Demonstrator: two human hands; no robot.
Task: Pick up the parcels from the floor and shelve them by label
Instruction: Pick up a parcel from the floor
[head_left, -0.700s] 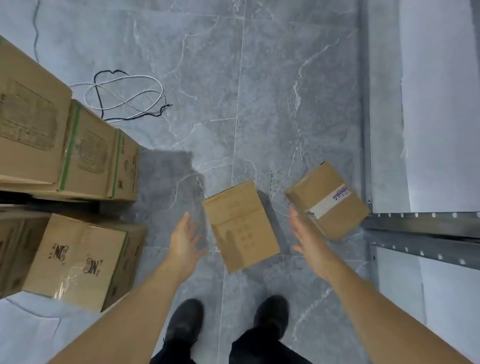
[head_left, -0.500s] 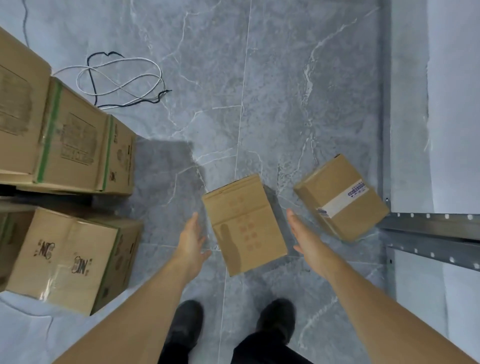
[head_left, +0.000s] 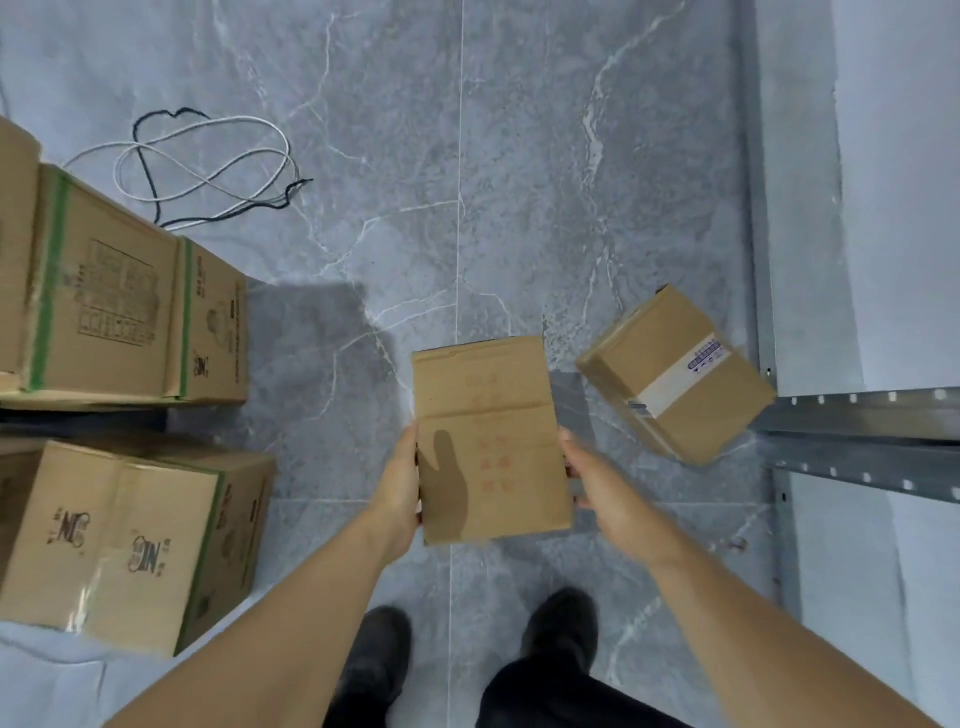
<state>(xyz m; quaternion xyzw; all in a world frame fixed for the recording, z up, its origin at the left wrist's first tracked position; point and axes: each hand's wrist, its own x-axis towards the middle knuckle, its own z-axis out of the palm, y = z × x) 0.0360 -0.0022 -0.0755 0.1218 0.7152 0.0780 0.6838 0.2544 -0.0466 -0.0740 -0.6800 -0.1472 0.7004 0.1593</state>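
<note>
Barely started: the left hand (head_left: 400, 480) and right hand (head_left: 597, 480) clasp the plain parcel (head_left: 491, 439) at frame centre, low over the floor (head_left: 519, 182). A labelled parcel (head_left: 675, 374) lies centre-right beside the shelf rail (head_left: 857, 410); neither is shelved yet.
</note>
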